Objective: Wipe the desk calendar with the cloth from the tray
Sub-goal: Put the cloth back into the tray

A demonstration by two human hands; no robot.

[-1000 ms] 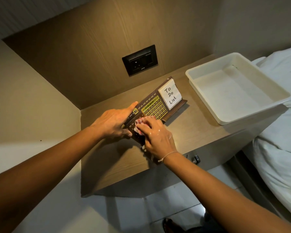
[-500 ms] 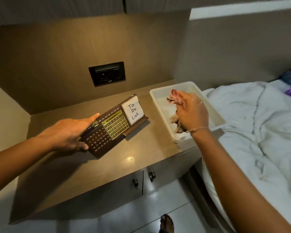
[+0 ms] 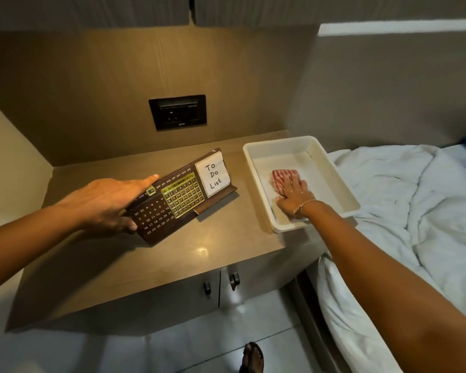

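Desk calendar [image 3: 182, 196] upright on counter [image 3: 151, 262], just left of tray [image 3: 258, 162]. Left hand [image 3: 105, 203] clasping its left end, fingers wrapped. Cloth [image 3: 283, 179] folded inside tray, under flat, spread right hand [image 3: 293, 195], no pinch. Likely wipe finished or unstarted; can't tell which.

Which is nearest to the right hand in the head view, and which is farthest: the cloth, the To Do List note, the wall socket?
From the right hand:
1. Cloth: under the fingers, inside the white tray.
2. To Do List note: to its left, on the desk calendar.
3. Wall socket: on the back wall, above the desk.
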